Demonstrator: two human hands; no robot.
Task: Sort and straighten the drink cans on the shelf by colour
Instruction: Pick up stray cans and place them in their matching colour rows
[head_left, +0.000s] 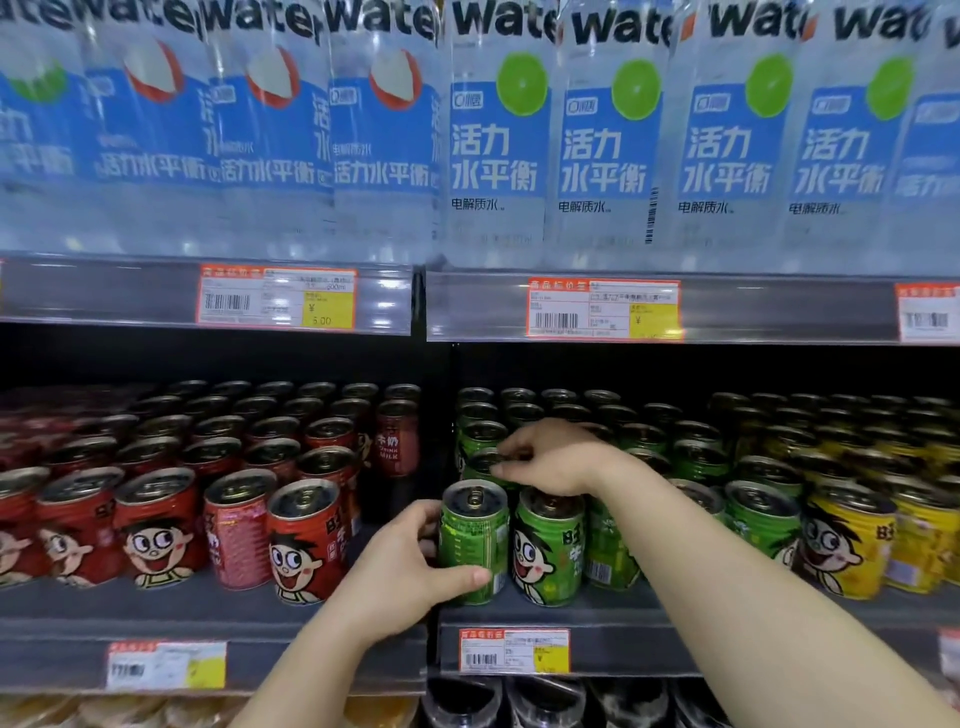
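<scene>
On shelf front, upright green can (471, 540), cartoon face turned away

Upright cans (472, 540) on shelf (613, 616): red left, green mid, yellow rt.

1. Left hand (402, 564) reaching up from below, fingers and thumb curled round a green can (471, 545) at the shelf's front edge.
2. Right hand (550, 457) extended from the right, fingertips bent down, pinching a can top (485, 460) behind.

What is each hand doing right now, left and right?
Left hand: closed around the front green can, thumb across its face.
Right hand: fingertips pinching the top of a green can in the second row.
</scene>
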